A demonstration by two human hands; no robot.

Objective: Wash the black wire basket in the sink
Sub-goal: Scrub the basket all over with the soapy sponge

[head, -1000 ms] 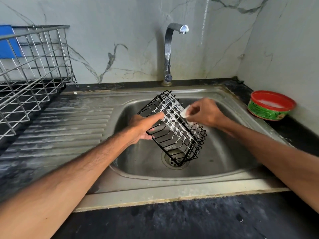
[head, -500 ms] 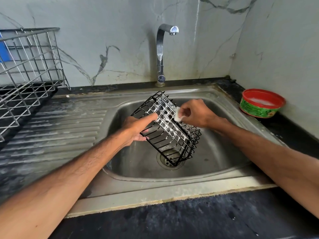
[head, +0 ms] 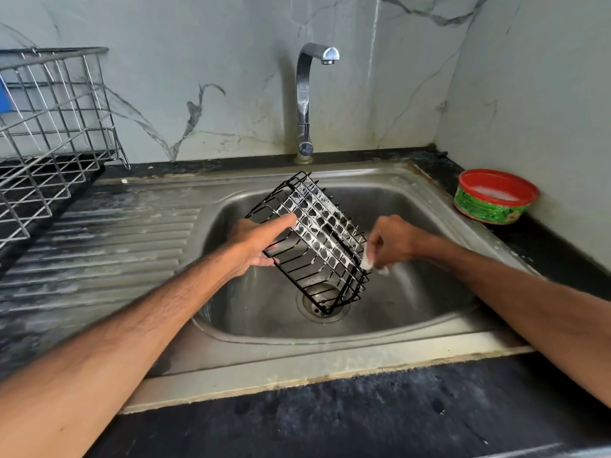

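Note:
The black wire basket stands tilted in the steel sink, its lower corner near the drain. Soap film fills many gaps in its upper face. My left hand holds the basket's left side, thumb along the top wire and fingers underneath. My right hand pinches a small white scrubber against the basket's lower right edge. The tap above the sink runs no water.
A red-rimmed green tub of white soap sits on the dark counter at the right. A steel wire dish rack stands at the far left, beside the ribbed drainboard. The black counter edge runs along the front.
My right hand slid the scrubber from the basket's upper face down to its lower right edge. My left hand kept its hold on the basket.

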